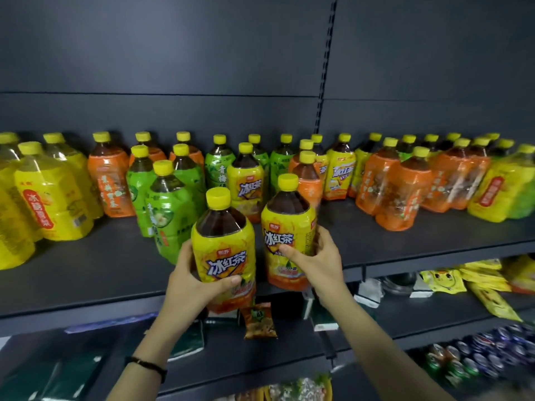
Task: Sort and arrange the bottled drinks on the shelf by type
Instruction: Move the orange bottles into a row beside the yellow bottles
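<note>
Two forearms are raised from the lower edge of the frame, and each hand is clamped on its own bottle: the left hand (191, 285) is wrapped round the left iced-tea bottle (224, 241) at centre, the right hand (324, 264) round the right iced-tea bottle (286, 227) just beside it. Both are held upright at the front edge of the shelf (86, 273), apparently so that like can be grouped with like, since green-labelled bottles (168, 209), orange-labelled bottles (396, 195) and a matching yellow bottle (246, 183) are mixed behind.

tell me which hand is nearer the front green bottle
Left. The left hand, gripping a yellow bottle, is beside the green bottle; the right hand is farther right.
</note>
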`<state>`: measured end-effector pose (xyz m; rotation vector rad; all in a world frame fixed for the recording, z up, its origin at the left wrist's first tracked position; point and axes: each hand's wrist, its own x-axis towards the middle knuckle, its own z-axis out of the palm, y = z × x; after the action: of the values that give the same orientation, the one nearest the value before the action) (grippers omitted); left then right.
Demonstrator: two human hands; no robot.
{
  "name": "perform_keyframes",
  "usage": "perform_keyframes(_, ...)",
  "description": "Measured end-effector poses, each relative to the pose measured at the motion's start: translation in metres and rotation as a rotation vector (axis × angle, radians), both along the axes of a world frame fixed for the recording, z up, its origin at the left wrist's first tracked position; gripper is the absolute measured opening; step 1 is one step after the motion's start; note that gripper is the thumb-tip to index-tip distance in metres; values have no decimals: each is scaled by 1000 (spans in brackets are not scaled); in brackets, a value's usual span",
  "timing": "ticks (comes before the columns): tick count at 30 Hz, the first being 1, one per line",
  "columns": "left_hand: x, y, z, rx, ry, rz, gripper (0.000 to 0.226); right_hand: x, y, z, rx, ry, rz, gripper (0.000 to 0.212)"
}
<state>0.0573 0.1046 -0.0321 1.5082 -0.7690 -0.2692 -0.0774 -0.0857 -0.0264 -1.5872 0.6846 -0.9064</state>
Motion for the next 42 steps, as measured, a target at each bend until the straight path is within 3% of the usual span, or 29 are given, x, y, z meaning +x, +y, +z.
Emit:
perform_keyframes(3, -31, -37, -3, 22, 10, 1, 92, -43, -27, 5, -1, -23, -54, 90)
perform_keyframes(6, -52, -68, -5, 56, -7, 24, 97, -70, -56, 10, 45, -58, -106, 77)
perform_keyframes(9, -59, -92, -2, 96, -37, 48, 94, -81, -85, 12, 65, -73, -144, 89)
perform_keyframes(12, -54, -110, -1, 114, -31, 65, 97, -83, -106, 7, 49, -74, -155, 87)
perform_keyframes(16, -39, -128, -2, 113, 0, 108, 100, -72, -128, -10, 60, -106, -139, 76)
perform_keyframes(22, -23, -138, -3, 114, 13, 106, 96, -35, -184, -5, -59, 55, -18, 91)
perform_keyframes(29, -14, -139, -2, 56, 32, 38, 84, 19, -232, 0, -89, 73, -114, 74)
perform_keyframes(36, -12, -142, -1, 39, 18, 33, 84, 45, -246, -1, -65, 122, 49, 73)
perform_keyframes(42, -15, -142, 0, 61, 44, 61, 86, 69, -244, 3, -147, 230, 54, 66)
